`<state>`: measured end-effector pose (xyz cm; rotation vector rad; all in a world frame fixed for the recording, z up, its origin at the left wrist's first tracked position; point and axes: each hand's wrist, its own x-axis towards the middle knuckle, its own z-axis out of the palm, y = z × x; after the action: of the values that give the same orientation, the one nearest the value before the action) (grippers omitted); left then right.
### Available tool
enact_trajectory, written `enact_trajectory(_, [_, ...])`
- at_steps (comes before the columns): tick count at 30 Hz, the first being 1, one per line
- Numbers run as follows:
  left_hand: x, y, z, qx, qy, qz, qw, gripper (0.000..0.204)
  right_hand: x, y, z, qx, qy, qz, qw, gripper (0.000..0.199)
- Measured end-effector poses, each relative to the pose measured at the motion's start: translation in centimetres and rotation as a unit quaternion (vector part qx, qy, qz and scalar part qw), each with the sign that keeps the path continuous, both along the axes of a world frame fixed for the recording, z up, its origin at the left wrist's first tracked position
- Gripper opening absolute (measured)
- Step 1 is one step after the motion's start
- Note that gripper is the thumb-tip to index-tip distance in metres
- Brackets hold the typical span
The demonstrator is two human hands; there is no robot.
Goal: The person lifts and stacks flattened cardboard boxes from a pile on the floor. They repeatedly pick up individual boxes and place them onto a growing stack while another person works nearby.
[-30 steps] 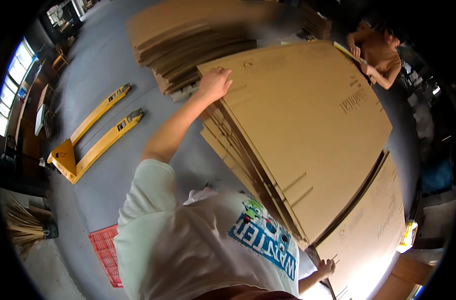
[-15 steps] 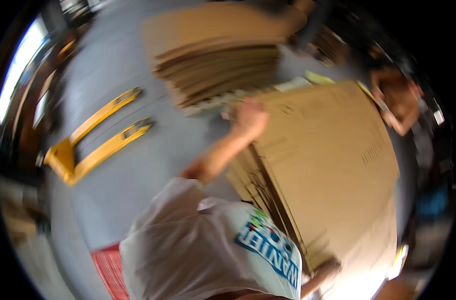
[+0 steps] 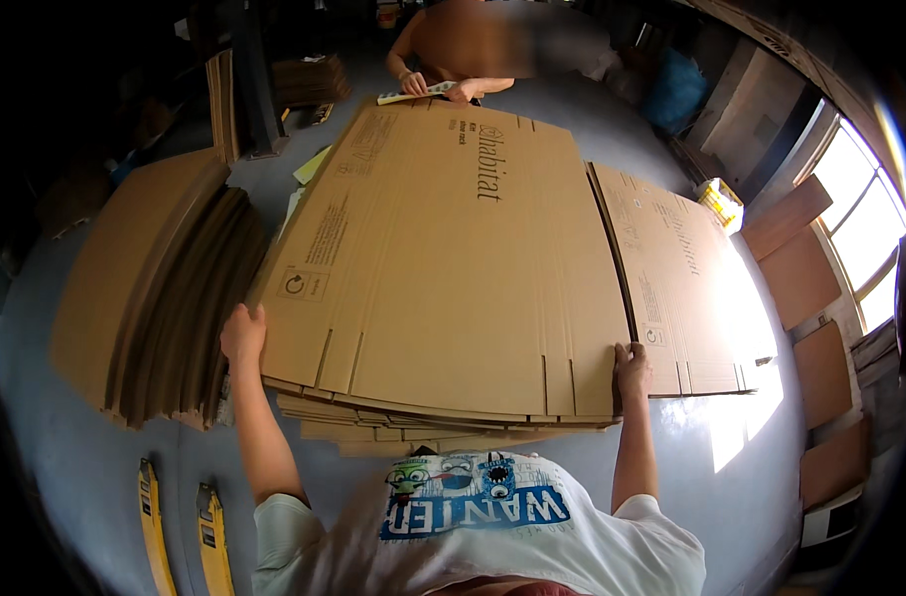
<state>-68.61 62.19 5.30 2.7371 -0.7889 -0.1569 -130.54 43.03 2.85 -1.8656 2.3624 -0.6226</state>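
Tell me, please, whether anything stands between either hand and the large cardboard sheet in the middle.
Nothing visible does: the left hand is at the left edge of the cardboard sheet, the right hand at its right edge.

Lettered shirt [image 3: 473, 521]; lettered cardboard [image 3: 453, 278], perhaps recycling-marked.

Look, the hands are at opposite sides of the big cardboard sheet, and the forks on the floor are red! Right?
Not quite: the head view shows the forks yellow, not red. The left hand and right hand do flank the big cardboard sheet.
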Motion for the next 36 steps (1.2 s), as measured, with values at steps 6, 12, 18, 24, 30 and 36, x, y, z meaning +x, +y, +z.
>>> enact_trajectory(6, [-1.0,0.7,-0.4,-0.063,-0.028,0.047,0.997,0.047,2.8,2.3,5.3,0.017,0.040,-0.017,0.999,0.041])
enact_trajectory(12, [-1.2,0.1,-0.8,-0.041,-0.044,0.038,0.997,0.043,2.0,1.2,0.3,-0.027,0.047,-0.012,0.998,0.040])
enact_trajectory(18, [-1.6,0.1,-1.5,-0.049,-0.096,0.038,0.994,0.039,3.2,1.2,3.1,0.008,0.041,-0.016,0.999,0.038])
enact_trajectory(24, [-0.8,0.8,-1.5,-0.064,-0.099,0.019,0.993,0.038,4.1,-0.2,1.2,-0.005,0.056,-0.022,0.998,0.042])
enact_trajectory(30, [-1.7,0.3,-1.6,-0.060,-0.125,0.029,0.990,0.038,3.4,-0.3,-0.2,-0.021,0.050,-0.020,0.998,0.042])
enact_trajectory(36, [-1.6,0.6,-2.2,-0.058,-0.150,0.045,0.986,0.037,3.4,-0.2,-0.2,-0.037,0.042,-0.008,0.998,0.041])
